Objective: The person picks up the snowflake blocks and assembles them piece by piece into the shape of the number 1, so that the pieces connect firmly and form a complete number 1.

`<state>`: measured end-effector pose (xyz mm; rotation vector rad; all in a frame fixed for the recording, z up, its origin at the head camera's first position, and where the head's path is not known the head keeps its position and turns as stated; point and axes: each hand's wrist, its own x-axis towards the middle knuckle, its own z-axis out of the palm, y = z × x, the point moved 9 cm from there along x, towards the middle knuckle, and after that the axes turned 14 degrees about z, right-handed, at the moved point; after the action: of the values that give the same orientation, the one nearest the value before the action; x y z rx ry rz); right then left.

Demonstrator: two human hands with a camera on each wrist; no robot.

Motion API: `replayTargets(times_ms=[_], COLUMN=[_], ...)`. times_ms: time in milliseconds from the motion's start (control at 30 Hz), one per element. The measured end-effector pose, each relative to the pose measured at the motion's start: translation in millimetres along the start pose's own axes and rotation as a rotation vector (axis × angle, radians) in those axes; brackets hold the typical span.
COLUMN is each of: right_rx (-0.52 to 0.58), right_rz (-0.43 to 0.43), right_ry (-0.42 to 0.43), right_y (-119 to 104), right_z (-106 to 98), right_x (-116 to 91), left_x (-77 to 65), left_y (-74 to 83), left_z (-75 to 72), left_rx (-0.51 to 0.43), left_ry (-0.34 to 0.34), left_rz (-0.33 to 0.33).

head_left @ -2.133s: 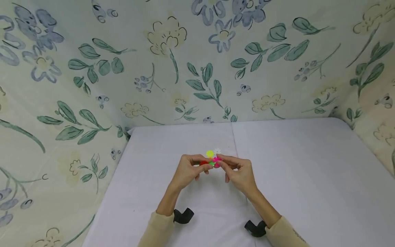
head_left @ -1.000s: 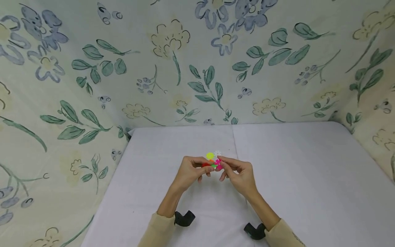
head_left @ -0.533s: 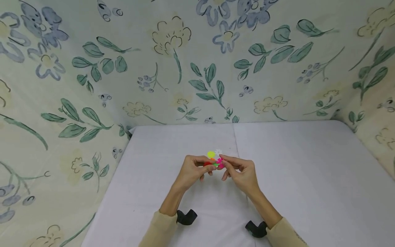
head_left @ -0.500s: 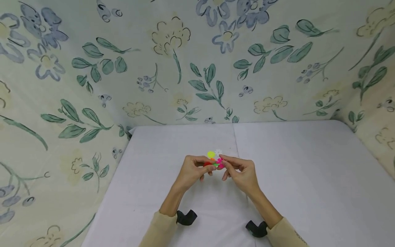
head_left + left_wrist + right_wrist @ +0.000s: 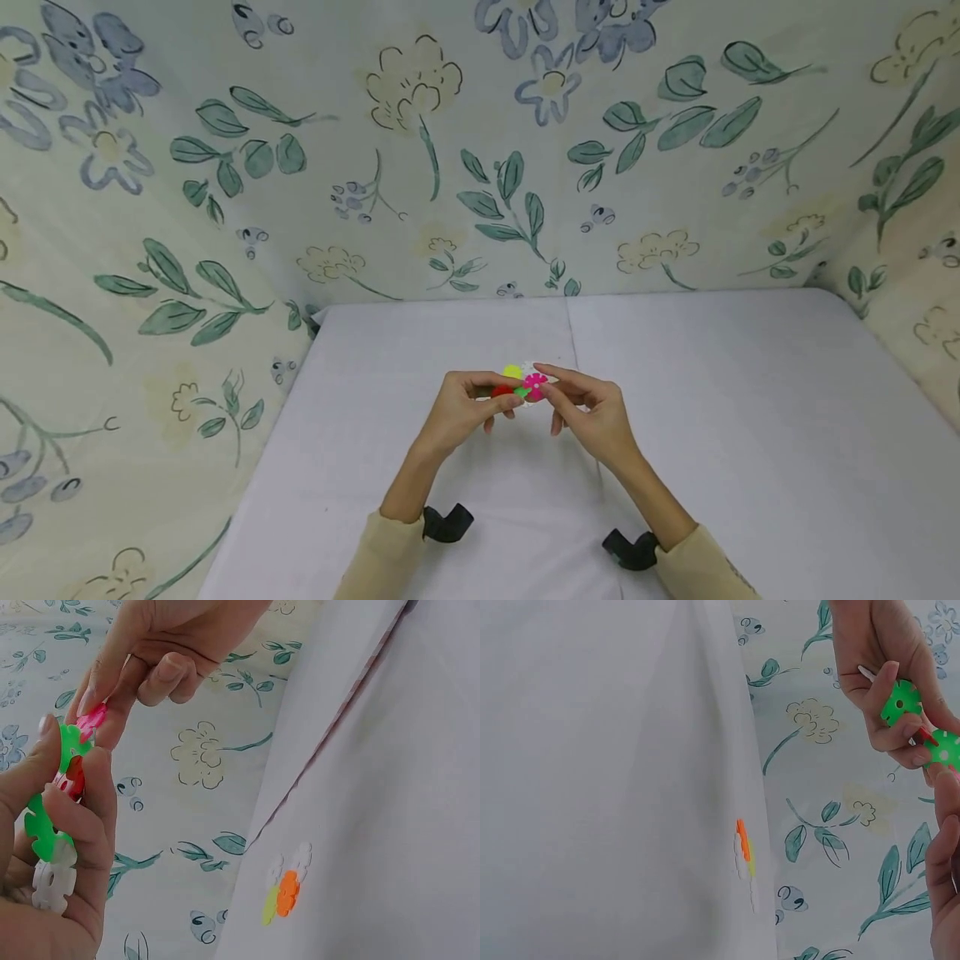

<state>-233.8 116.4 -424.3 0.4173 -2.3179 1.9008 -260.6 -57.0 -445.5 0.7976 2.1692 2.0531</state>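
Note:
My left hand (image 5: 463, 407) grips a short chain of slotted plastic flower discs. In the left wrist view the chain runs from a white disc (image 5: 54, 885) through a green disc (image 5: 39, 829) and a red disc (image 5: 73, 780) to another green disc (image 5: 71, 744). A pink flower disc (image 5: 91, 721) meets the upper green disc at the chain's end. The thumb and fingers of my right hand (image 5: 595, 414) pinch the pink disc's outer edge, and both hands are raised over the table. The left fingers cover part of the chain.
On the white table cloth (image 5: 750, 417) lie several loose discs, among them an orange disc (image 5: 288, 893), a yellow disc (image 5: 270, 906) and a white disc (image 5: 302, 860). Black wrist mounts (image 5: 448, 523) sit at both cuffs. A floral cloth (image 5: 300, 200) hangs behind and beside the table.
The hands have shifted slightly up in the head view. The right index finger has lifted and the right hand moved a little rightward, so more of the pink disc shows.

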Motion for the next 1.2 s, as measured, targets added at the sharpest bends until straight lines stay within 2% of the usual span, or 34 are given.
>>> replayTargets(times_ms=[233,567,833,1200], right_rx=[0.026,0.11,0.112,0.042], right_rz=[0.004,0.033,0.043,0.07], right_ry=[0.033,0.052,0.048,-0.016], right_y=[1,10,12,11], right_z=[-1,2,4,4], right_x=[-1,-2,-1,2], left_x=[-0.3,0.4,-1.4,-1.3], left_y=[-1.7,-8.7,-9.4,-9.9], left_z=[-1.3,2.9,2.3,-0.3], left_rx=[-0.005,-0.07,-0.078,0.001], left_ry=[0.005,0.038,0.058,-0.026], left_rz=[-0.007,0.017,0.007,-0.027])
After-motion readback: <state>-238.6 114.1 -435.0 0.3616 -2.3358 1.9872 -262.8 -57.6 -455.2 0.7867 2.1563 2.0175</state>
